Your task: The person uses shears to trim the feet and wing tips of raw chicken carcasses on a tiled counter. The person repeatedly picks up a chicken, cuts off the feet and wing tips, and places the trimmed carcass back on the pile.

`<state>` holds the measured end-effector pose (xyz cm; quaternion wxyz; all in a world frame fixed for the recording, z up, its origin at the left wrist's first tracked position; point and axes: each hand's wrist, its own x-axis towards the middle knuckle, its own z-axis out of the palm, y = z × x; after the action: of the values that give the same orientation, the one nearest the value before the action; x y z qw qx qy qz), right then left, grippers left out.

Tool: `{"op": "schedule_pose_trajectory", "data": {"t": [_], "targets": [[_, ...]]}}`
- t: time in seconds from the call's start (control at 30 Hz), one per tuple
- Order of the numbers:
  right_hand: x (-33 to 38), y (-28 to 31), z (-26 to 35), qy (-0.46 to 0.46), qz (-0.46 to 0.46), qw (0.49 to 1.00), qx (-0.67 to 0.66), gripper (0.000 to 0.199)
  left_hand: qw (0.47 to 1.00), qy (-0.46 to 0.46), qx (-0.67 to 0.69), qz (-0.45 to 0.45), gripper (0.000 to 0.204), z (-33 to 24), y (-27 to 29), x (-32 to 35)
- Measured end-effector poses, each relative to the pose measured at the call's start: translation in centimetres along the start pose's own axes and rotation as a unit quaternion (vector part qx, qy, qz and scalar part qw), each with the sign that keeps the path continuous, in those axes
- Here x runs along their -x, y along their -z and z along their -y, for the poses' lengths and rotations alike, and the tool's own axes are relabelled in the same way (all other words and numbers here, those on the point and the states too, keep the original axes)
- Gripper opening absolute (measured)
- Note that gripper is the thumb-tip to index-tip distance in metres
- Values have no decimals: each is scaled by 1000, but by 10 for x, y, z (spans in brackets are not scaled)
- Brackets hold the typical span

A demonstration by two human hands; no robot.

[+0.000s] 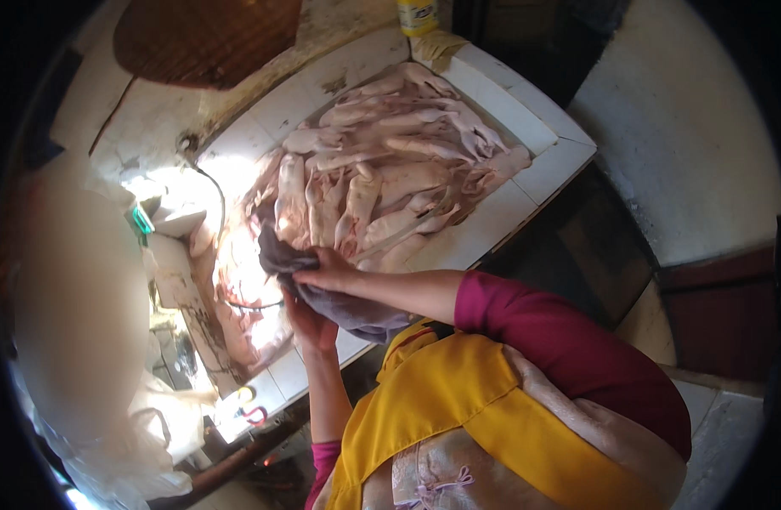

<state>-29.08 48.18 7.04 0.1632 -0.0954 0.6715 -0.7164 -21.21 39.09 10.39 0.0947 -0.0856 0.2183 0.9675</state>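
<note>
Both hands are closed on a dark grey-purple cloth [356,313], which is bunched at one end and hangs toward my front. My right hand [329,270] grips its upper side. My left hand [311,323] holds it from below, its fingers partly hidden by the cloth. Just beyond my hands, a white-tiled basin [492,217] is filled with several pale, plucked poultry carcasses [412,178], lying piled on one another. Strong sunlight washes out those at the left. A thin hose-like strip [407,228] lies across the carcasses.
Scissors with red handles [256,416] lie on the basin's near left corner. A dark hose [220,200] hangs over the left side. A yellow container [418,17] stands at the far corner. A round brown board-like thing [208,42] is at the back. White plastic [110,459] fills the lower left.
</note>
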Motion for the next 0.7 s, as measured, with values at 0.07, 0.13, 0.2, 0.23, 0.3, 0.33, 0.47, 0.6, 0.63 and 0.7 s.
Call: {"op": "schedule_pose_trajectory", "data": {"t": [0.07, 0.13, 0.2, 0.23, 0.3, 0.33, 0.47, 0.6, 0.63, 0.7], "targets": [[-3, -5, -9, 3, 38, 999, 9, 43, 995, -28, -87, -28, 55, 2, -2, 4], [-5, -22, -25, 38, 65, 995, 62, 46, 970, -42, -213, -110, 53, -8, 28, 25], [9, -31, -2, 21, 146, 980, 132, 54, 910, -90, -343, -215, 54, -13, 9, 59], [12, -35, -3, 69, 167, 973, 143, 53, 823, -113, -505, -235, 52, -16, 15, 72], [24, -39, 1, 62, 220, 949, 216, 53, 761, -104, -597, -232, 46, -20, 4, 98], [31, -38, 15, 51, 282, 919, 270, 54, 690, -33, -683, -239, 51, -31, 3, 114], [66, -16, 2, 145, 421, 750, 489, 71, 424, -105, -819, -371, 63, -48, 14, 138], [111, 15, -103, 274, 357, 729, 516, 69, 523, -91, -774, -346, 60, -47, -9, 108], [109, 33, -110, 256, 335, 745, 517, 66, 544, -88, -771, -319, 59, -39, -11, 93], [108, 87, -106, 211, 285, 780, 516, 62, 507, -33, -814, -283, 55, -24, -13, 66]]}}
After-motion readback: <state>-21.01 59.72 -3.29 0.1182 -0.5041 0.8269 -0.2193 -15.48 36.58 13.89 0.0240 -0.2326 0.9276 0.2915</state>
